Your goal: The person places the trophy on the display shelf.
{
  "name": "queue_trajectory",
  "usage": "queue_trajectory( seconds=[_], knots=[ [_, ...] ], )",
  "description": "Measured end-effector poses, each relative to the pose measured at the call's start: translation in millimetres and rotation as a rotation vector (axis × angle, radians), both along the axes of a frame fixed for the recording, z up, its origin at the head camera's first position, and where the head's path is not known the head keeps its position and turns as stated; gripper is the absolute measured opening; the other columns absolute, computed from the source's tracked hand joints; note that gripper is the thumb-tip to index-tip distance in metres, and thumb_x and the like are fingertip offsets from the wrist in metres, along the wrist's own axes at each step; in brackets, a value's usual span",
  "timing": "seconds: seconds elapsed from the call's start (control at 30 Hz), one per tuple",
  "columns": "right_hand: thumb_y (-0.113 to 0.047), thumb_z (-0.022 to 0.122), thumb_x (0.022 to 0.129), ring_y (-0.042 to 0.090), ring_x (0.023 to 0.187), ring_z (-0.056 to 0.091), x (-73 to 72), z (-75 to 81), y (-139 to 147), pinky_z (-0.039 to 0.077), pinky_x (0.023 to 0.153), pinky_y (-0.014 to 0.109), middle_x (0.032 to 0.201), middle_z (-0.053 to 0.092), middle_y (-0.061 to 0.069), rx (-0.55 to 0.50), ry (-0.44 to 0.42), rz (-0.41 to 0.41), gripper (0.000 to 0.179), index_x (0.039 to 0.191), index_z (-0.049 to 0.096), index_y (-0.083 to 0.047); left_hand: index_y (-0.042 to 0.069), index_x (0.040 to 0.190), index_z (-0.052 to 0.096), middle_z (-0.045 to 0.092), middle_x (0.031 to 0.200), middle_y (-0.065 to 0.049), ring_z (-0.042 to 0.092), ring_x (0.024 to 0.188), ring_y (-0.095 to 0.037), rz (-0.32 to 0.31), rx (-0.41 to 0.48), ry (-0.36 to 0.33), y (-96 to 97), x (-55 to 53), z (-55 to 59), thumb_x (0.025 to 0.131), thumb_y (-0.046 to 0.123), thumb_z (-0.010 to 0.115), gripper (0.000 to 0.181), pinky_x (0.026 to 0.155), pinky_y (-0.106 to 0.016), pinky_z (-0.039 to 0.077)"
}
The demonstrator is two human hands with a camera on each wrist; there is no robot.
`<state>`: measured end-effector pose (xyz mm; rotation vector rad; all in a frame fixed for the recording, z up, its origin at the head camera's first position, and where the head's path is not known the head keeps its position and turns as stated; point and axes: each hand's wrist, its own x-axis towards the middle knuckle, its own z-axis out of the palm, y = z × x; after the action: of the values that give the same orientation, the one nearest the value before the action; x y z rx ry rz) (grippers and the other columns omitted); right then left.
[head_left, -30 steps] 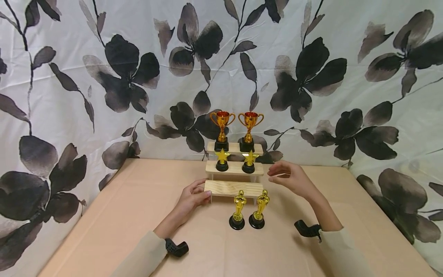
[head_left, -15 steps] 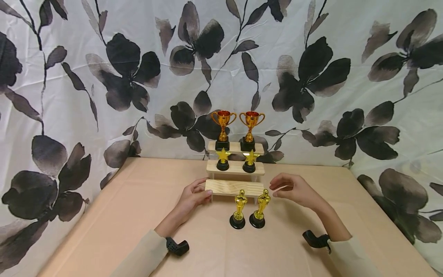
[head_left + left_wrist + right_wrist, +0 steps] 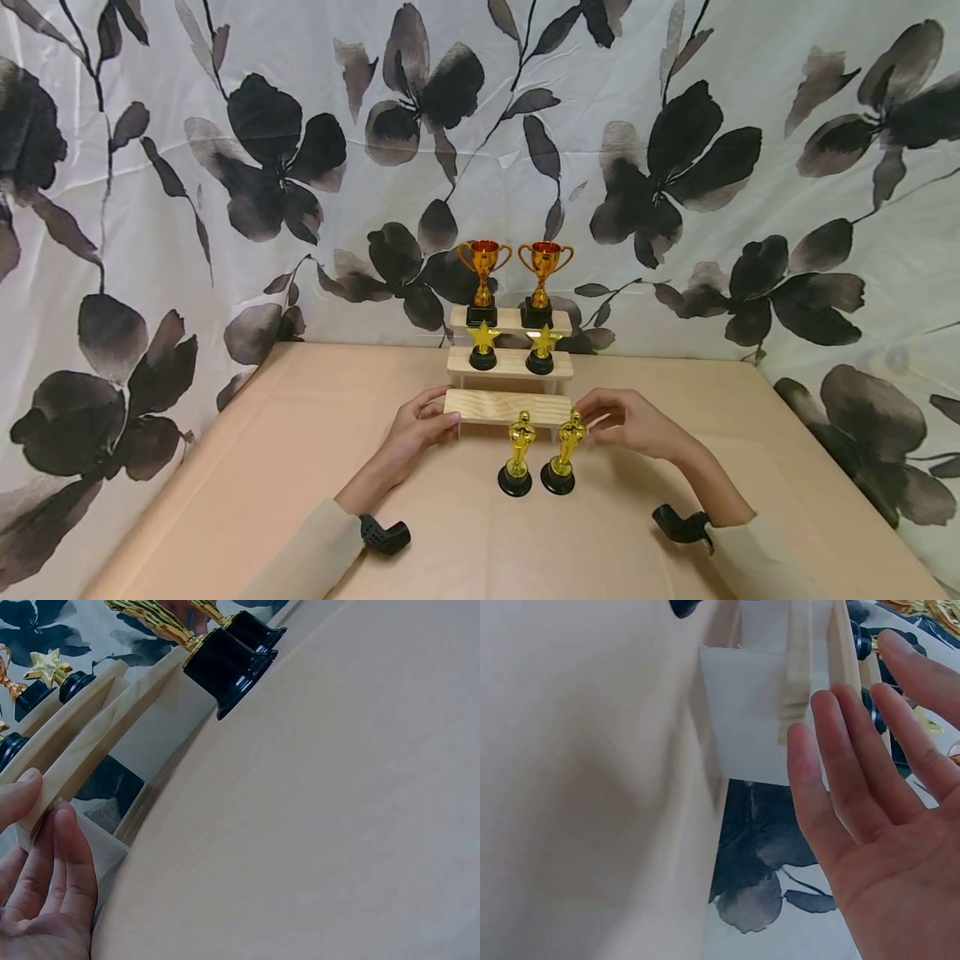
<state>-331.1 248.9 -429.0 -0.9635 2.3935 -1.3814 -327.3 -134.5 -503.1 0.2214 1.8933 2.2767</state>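
Observation:
A three-step wooden display stand (image 3: 480, 406) stands at the back of the table. My left hand (image 3: 416, 425) grips the left end of its lowest step, thumb above and fingers beneath, as the left wrist view of that hand (image 3: 56, 885) shows. Beside the step's right end is my right hand (image 3: 633, 421); in the right wrist view its fingers (image 3: 836, 742) are extended near the step's edge, and contact cannot be told. Two gold figure statuettes, a left one (image 3: 519, 446) and a right one (image 3: 567, 446), stand on black bases in front of the stand.
Two star trophies (image 3: 483, 354) occupy the middle step, and two gold cup trophies (image 3: 483, 262) the top one. Behind hangs a floral cloth (image 3: 525, 200). Peach-coloured cloth covers the table (image 3: 300, 433). Black devices (image 3: 678, 525) are strapped to both wrists.
My right hand has come down from beside the middle step and moved in toward the lowest step's right end. The left hand keeps its hold; the trophies and statuettes have not moved.

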Motion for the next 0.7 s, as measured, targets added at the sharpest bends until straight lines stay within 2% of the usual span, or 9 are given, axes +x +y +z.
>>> queue_trajectory(
  seconds=[0.17, 0.3, 0.57, 0.7],
  knots=[
    [0.0, 0.08, 0.085, 0.016, 0.103, 0.071, 1.1, 0.6, -1.5, 0.062, 0.091, 0.042, 0.115, 0.07, 0.015, 0.0, -0.05, 0.054, 0.039, 0.121, 0.066, 0.003, 0.007, 0.155, 0.041, 0.068, 0.095, 0.002, 0.068, 0.085, -0.011, 0.002, -0.012, 0.003, 0.3, 1.4, 2.8, 0.095, 0.01, 0.074, 0.069, 0.076, -0.022, 0.059],
    [-0.002, 0.081, 0.086, 0.018, 0.103, 0.071, 2.1, -3.1, -5.1, 0.062, 0.092, 0.037, 0.115, 0.07, 0.013, -0.002, -0.12, 0.107, 0.042, 0.123, 0.064, 0.003, 0.008, 0.155, 0.041, 0.067, 0.095, 0.002, 0.068, 0.085, -0.011, 0.003, -0.008, -0.001, 0.3, 1.6, 2.4, 0.095, 0.011, 0.074, 0.069, 0.077, -0.023, 0.059],
    [-0.003, 0.081, 0.086, 0.017, 0.1, 0.074, 4.3, -12.6, -16.6, 0.062, 0.089, 0.029, 0.12, 0.064, 0.036, -0.019, -0.19, 0.156, 0.048, 0.126, 0.059, 0.011, 0.007, 0.154, 0.043, 0.067, 0.094, 0.003, 0.068, 0.084, -0.011, 0.006, 0.004, 0.001, 1.0, 1.9, 1.8, 0.094, 0.01, 0.075, 0.068, 0.076, -0.023, 0.059],
    [-0.005, 0.083, 0.086, 0.014, 0.099, 0.075, 4.9, -16.2, -21.1, 0.062, 0.088, 0.028, 0.122, 0.064, 0.037, -0.028, -0.187, 0.163, 0.046, 0.124, 0.062, 0.01, 0.008, 0.154, 0.043, 0.067, 0.093, 0.003, 0.068, 0.085, -0.011, 0.009, -0.006, 0.005, 1.4, 1.7, 1.8, 0.095, 0.009, 0.074, 0.067, 0.077, -0.023, 0.059]
  ],
)
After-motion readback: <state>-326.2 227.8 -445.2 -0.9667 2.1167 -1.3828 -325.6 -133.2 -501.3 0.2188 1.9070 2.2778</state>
